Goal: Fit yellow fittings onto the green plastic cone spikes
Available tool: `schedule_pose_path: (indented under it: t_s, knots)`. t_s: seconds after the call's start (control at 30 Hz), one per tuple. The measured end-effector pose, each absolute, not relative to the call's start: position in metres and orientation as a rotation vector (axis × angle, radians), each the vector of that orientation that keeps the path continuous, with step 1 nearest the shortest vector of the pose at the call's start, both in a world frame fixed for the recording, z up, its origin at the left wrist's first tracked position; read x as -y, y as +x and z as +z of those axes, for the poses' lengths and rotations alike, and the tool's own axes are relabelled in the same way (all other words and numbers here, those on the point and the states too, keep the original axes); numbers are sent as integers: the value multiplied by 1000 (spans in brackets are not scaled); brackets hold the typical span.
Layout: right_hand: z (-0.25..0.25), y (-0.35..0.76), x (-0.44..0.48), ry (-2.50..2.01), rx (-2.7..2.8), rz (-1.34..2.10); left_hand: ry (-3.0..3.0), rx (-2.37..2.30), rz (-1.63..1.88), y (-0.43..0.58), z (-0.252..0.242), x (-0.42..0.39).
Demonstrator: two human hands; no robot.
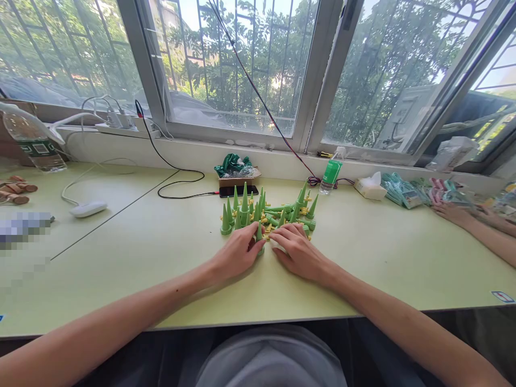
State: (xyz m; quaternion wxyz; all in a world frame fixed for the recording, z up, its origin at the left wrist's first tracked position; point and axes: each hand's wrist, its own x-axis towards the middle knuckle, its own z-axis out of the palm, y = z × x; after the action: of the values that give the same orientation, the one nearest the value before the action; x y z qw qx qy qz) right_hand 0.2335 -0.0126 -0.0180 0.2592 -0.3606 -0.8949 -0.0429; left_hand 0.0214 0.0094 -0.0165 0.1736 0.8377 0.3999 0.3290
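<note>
Several green plastic watering spikes [244, 203], tapered like cones, stand or lie in a cluster on the pale green table. Small yellow valve-like pieces [267, 228] are scattered among them. At the cluster's front edge, my left hand [238, 248] has its thumb and fingers closed around one upright green watering spike [259, 236]. Just right of it, my right hand [299, 250] rests at the near side of the pile, palm down. Its fingers are bent over yellow pieces, and the thumb is apart from them. Its fingertips partly cover the pieces beneath.
Behind the cluster lie a black phone [238, 191] on a cable and a small box [237, 171] with green plastic. A water bottle [332, 172] and a tissue pack [370, 186] stand right. Another person's hand [455, 214] touches bagged items. A white mouse-like device [88, 209] lies left.
</note>
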Motion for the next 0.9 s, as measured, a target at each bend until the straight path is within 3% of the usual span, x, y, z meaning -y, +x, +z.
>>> schedule_pose_path:
  t_s: [0.9]
  knots:
    - [-21,231,10,-985,2451,-201,2360,-1248,1058,22,-9,-3]
